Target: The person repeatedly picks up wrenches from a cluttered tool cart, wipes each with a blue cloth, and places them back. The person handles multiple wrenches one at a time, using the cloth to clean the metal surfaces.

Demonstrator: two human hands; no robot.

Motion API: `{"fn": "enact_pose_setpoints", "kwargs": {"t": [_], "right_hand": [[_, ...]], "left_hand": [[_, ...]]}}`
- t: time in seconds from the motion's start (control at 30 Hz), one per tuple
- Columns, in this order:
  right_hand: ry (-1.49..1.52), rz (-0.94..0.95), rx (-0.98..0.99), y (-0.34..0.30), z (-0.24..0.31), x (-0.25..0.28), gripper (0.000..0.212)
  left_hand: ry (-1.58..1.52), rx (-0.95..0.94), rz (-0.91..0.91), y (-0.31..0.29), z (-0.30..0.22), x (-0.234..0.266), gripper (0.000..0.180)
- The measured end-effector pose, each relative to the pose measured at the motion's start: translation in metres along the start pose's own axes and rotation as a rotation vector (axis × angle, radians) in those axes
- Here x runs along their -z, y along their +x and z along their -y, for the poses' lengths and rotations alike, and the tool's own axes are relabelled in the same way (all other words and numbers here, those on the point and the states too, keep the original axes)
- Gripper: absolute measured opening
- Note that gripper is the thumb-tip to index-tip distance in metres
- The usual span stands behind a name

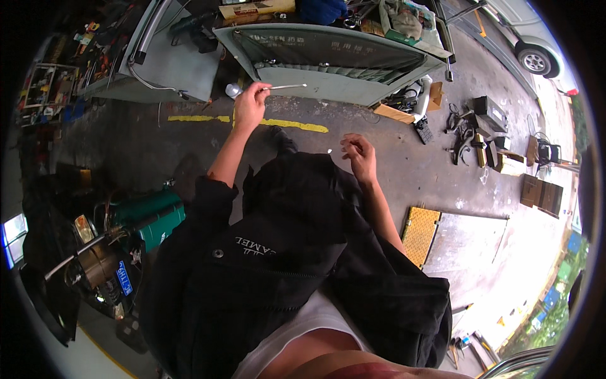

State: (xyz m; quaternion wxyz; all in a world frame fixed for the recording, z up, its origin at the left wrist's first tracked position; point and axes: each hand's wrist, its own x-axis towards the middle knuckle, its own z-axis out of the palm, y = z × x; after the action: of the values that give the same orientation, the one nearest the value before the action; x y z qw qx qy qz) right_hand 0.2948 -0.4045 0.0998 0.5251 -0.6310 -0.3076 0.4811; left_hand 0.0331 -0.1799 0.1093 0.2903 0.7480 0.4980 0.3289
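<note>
My left hand (251, 104) is raised in front of the grey metal cabinet (303, 93). Its fingers are closed on one end of a slim silver rod-like tool (289, 86), whose free end points right. The exact kind of tool is too small to make out. Lower and to the right, my right hand (360, 159) hangs over the floor with its fingers loosely bent and apart, and nothing shows in it. Behind my left hand a small whitish can-like object (233, 90) stands at the cabinet's foot.
Cluttered tools and a blue cloth (322, 11) top the cabinet. An open cardboard box (396, 112) stands at its right end; parts and boxes (490, 114) lie farther right. A motorcycle (95, 259) and a green case (151, 218) are at left. A car wheel (534, 61) shows far right.
</note>
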Motion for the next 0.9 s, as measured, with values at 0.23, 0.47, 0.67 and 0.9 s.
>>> {"fn": "enact_pose_setpoints", "kwargs": {"t": [0.23,0.47,0.67,0.9], "right_hand": [[-0.066,0.006,-0.019,0.039,0.009,-0.01,0.021],[-0.079,-0.027,-0.051,0.072,0.029,-0.022,0.021],[-0.1,-0.041,-0.085,0.094,0.037,-0.029,0.022],[-0.075,-0.073,-0.095,0.11,0.044,-0.034,0.022]], "left_hand": [[0.114,-0.147,-0.11,0.066,0.026,-0.007,0.011],[0.377,-0.274,-0.035,0.098,0.05,-0.027,0.025],[0.402,-0.34,0.026,0.109,0.065,-0.033,0.039],[0.439,-0.344,0.137,0.128,0.067,-0.053,0.04]]}}
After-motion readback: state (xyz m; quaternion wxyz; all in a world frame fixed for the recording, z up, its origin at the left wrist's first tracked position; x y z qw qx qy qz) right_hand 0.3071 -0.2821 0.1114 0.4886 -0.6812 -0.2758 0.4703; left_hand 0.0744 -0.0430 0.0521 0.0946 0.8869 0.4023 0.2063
